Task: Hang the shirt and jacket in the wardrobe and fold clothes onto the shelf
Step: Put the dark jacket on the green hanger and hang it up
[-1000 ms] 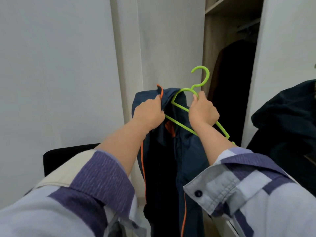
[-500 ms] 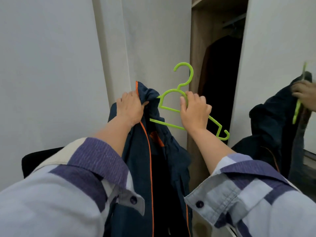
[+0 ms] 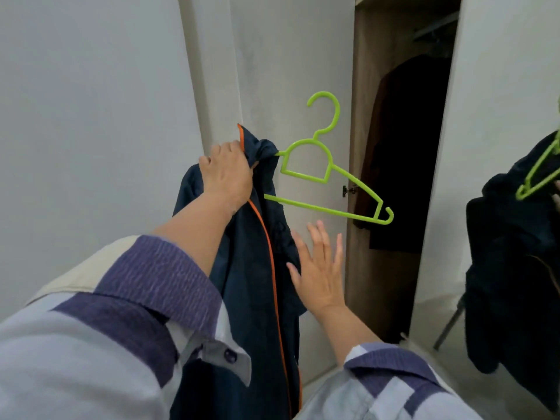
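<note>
Item 1. Wall (image 3: 85, 116), plain pale grey, fills the left side; no writing on it.

Item 2. Left sleeve (image 3: 121, 328), grey with purple bands, one dark button at the cuff; no label legible.

Item 3. Left hand (image 3: 227, 174), raised, fingers curled tight round the bunched top of the jacket (image 3: 251, 283). The jacket is dark navy with orange piping down its edge and hangs straight down from that grip, in front of the white wardrobe door (image 3: 288, 71). No brand or tag can be read on the cloth.

Item 4. Hanger (image 3: 327, 174), bright green plastic, hook uppermost, tilted with its right end lower. Its left end is buried in the gathered jacket fabric at the left hand; the rest stands free in the air before the door.

Item 5. Right hand (image 3: 321, 274), fingers spread and straight, holding nothing, just beside the hanging jacket and below the hanger; whether it touches the cloth cannot be told.

Item 6. Wardrobe opening (image 3: 403, 147), a narrow dark gap between the door edge and a white panel, with a dark garment (image 3: 406, 131) hanging inside and a rail dimly seen above.

Item 7. Mirror (image 3: 515, 207), far right, reflecting the jacket and hanger.
</note>
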Motion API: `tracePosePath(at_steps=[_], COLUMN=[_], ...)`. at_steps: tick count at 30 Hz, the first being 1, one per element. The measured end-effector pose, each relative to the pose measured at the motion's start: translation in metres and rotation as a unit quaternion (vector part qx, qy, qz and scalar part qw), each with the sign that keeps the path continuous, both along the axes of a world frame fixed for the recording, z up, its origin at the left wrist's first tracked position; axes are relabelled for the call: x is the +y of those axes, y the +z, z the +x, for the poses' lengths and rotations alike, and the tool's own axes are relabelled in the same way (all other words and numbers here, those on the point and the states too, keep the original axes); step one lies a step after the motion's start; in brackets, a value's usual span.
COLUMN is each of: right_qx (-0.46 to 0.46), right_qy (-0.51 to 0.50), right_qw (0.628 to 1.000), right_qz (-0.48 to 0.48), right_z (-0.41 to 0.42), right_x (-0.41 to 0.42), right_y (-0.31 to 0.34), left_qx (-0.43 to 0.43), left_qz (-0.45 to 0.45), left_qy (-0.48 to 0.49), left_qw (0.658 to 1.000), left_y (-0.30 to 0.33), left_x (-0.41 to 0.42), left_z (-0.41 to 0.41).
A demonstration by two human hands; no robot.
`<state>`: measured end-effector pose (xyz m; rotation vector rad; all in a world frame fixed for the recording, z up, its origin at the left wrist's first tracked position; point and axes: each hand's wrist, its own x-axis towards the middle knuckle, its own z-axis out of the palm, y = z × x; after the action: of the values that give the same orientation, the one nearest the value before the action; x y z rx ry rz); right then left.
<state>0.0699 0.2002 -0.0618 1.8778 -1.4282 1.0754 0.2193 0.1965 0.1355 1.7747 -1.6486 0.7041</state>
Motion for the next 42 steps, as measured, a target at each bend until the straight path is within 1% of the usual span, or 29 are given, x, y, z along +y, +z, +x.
tracePosePath(at_steps=[2, 4, 5, 6, 8, 10, 12, 15, 18, 19, 21, 22, 25, 30, 31, 32, 34, 36, 39, 42], right_qx=[-0.035, -0.083, -0.109, -0.144, -0.266, -0.398, -0.484, -0.561, -0.587, -0.578, -0.546, -0.535, -0.529, -0.447, -0.432, -0.408, -0.334, -0.259, -0.215, -0.211], right_qy=[0.023, 0.033, 0.031, 0.03, 0.026, 0.011, 0.018, 0.095, 0.218, 0.241, 0.249, 0.254, 0.281, 0.266, 0.257, 0.235, 0.167, 0.12, 0.059, 0.012], right_qw=[0.995, 0.976, 0.964, 0.951, 0.909, 0.854, 0.807, 0.752, 0.715, 0.721, 0.754, 0.763, 0.753, 0.802, 0.81, 0.826, 0.875, 0.911, 0.938, 0.954], right_qz=[0.086, 0.2, 0.241, 0.273, 0.319, 0.336, 0.339, 0.334, 0.31, 0.298, 0.268, 0.258, 0.271, 0.295, 0.304, 0.31, 0.308, 0.297, 0.264, 0.214], right_z=[0.01, 0.02, 0.026, 0.032, 0.039, 0.037, 0.026, 0.005, -0.016, -0.022, -0.034, -0.04, -0.054, -0.08, -0.085, -0.09, -0.098, -0.106, -0.107, -0.091], right_x=[0.003, 0.006, 0.008, 0.009, 0.011, 0.006, -0.006, -0.02, -0.024, -0.022, -0.022, -0.023, -0.017, -0.003, -0.003, -0.001, 0.003, 0.008, 0.019, 0.031], right_y=[-0.008, -0.011, -0.012, -0.012, -0.009, -0.003, 0.005, 0.029, 0.065, 0.078, 0.097, 0.104, 0.125, 0.148, 0.149, 0.151, 0.159, 0.165, 0.173, 0.182], left_qx=[0.004, 0.006, 0.009, 0.013, 0.028, 0.046, 0.077, 0.136, 0.146, 0.147, 0.148, 0.146, 0.127, 0.09, 0.082, 0.072, 0.036, -0.006, -0.024, -0.008], left_qz=[-0.006, -0.013, -0.017, -0.019, -0.025, -0.027, -0.027, -0.025, -0.019, -0.017, -0.008, -0.002, 0.004, 0.008, 0.016, 0.025, 0.027, 0.016, -0.01, -0.019], left_qy=[0.008, 0.008, 0.006, 0.005, 0.005, 0.012, 0.018, 0.022, 0.03, 0.025, 0.011, 0.009, 0.012, 0.028, 0.033, 0.035, 0.032, 0.034, 0.055, 0.089], left_qw=[1.0, 1.0, 1.0, 1.0, 0.999, 0.998, 0.996, 0.99, 0.989, 0.989, 0.989, 0.989, 0.992, 0.996, 0.996, 0.996, 0.998, 0.999, 0.998, 0.996], left_y=[0.005, 0.009, 0.012, 0.014, 0.018, 0.019, 0.018, 0.009, -0.007, -0.012, -0.018, -0.02, -0.021, -0.017, -0.017, -0.017, -0.019, -0.024, -0.03, -0.032], left_x=[0.007, 0.014, 0.018, 0.021, 0.029, 0.038, 0.047, 0.057, 0.06, 0.061, 0.065, 0.066, 0.07, 0.072, 0.071, 0.07, 0.065, 0.06, 0.058, 0.059], left_z=[0.005, 0.009, 0.011, 0.013, 0.019, 0.031, 0.049, 0.079, 0.107, 0.114, 0.121, 0.123, 0.119, 0.108, 0.106, 0.104, 0.102, 0.098, 0.083, 0.057])
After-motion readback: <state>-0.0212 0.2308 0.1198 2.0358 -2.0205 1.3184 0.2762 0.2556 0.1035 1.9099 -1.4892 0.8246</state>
